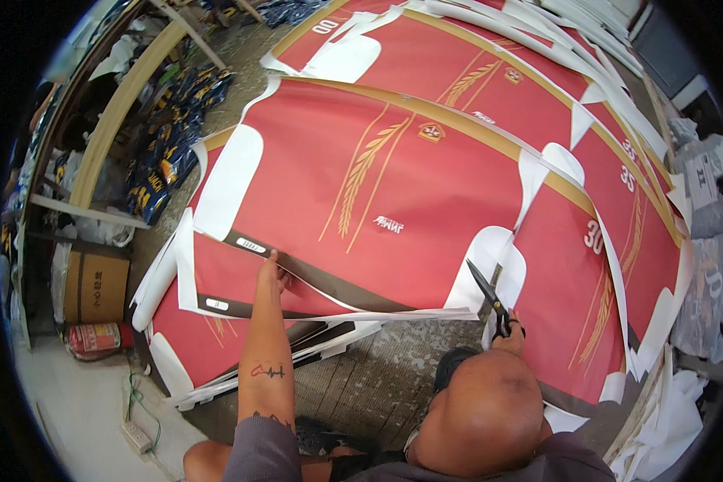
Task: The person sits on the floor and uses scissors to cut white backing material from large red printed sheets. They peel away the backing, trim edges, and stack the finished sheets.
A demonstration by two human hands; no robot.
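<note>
My left hand pinches the dark lower edge of a red printed sheet, thumb on top; the other fingers are partly hidden. The sheet has gold stripes, a gold wheat-ear pattern and white cut-away corners. My right hand grips black-handled scissors, their blades pointing away from me and seemingly spread. They lie over the sheet's white right corner. A loose white trimmed strip runs along the near edge between my hands.
More red printed sheets overlap to the right and beyond. My bent knee rises close below the scissors. At left stand a wooden rack, a cardboard box and a power strip. Plastic-wrapped bundles line the right side.
</note>
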